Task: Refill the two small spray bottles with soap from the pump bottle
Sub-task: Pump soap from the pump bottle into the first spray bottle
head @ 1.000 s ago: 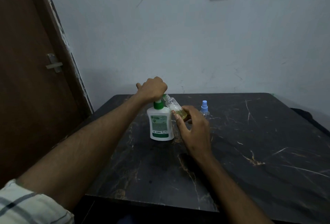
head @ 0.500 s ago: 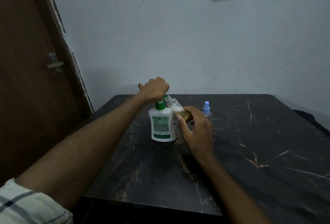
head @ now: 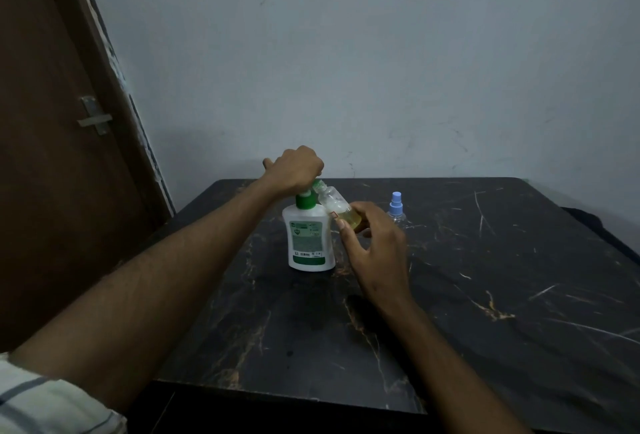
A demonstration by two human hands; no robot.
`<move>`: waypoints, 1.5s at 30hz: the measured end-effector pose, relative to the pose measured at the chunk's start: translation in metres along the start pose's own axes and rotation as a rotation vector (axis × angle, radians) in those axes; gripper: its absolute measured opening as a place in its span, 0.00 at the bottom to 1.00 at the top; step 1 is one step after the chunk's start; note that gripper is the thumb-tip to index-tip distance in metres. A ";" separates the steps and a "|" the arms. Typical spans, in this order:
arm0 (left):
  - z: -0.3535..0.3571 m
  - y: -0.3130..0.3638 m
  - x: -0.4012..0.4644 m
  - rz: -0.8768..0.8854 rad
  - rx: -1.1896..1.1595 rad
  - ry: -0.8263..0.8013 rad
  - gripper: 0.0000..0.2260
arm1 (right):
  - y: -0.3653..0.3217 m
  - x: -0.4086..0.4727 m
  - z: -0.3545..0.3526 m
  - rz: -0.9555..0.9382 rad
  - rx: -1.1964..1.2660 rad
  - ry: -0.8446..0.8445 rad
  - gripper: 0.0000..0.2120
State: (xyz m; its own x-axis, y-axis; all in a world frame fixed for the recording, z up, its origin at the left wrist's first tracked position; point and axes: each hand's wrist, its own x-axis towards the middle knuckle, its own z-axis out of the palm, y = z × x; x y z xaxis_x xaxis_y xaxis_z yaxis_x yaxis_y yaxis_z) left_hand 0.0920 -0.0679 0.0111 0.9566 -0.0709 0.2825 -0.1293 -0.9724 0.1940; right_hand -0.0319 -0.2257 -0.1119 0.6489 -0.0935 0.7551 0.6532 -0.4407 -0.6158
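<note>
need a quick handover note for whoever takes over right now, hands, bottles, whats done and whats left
Left hand: fist on top of the pump bottle, covering the pump head.
Right hand: holds the open spray bottle tilted, its mouth up at the green spout.
Pump bottle stands upright on the table. The second spray bottle, blue cap on, stands behind the right hand.
Done: the held bottle has some yellow soap at its lower end; it is not full.
Left: finish filling it and cap it (its cap is not in view), then uncap, fill and recap the blue-capped one, which looks unfilled.
</note>
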 end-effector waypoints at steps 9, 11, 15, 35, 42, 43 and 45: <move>0.001 -0.003 0.003 0.017 0.043 0.002 0.14 | 0.000 0.001 0.001 0.006 -0.005 0.009 0.08; 0.002 -0.003 0.001 0.016 0.053 -0.004 0.13 | -0.001 0.001 0.000 -0.004 -0.004 0.013 0.08; -0.004 -0.002 0.000 0.025 0.058 0.001 0.07 | 0.000 0.000 -0.001 0.008 0.002 0.009 0.09; -0.006 -0.001 -0.003 0.060 0.101 -0.027 0.07 | -0.001 -0.001 -0.002 0.005 -0.005 0.011 0.08; -0.002 0.000 -0.002 0.060 0.080 -0.016 0.08 | -0.001 0.000 -0.001 0.013 -0.010 0.002 0.07; -0.001 -0.001 -0.002 0.062 0.095 -0.017 0.07 | -0.001 0.000 0.000 0.015 -0.013 0.001 0.07; -0.001 -0.002 0.000 0.062 0.097 -0.012 0.08 | -0.001 0.000 -0.001 0.017 -0.015 -0.002 0.08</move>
State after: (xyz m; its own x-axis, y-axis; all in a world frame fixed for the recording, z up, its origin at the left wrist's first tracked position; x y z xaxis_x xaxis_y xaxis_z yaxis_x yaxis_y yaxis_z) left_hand 0.0919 -0.0657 0.0116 0.9508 -0.1335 0.2797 -0.1629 -0.9830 0.0844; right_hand -0.0330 -0.2264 -0.1114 0.6607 -0.0991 0.7441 0.6361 -0.4524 -0.6250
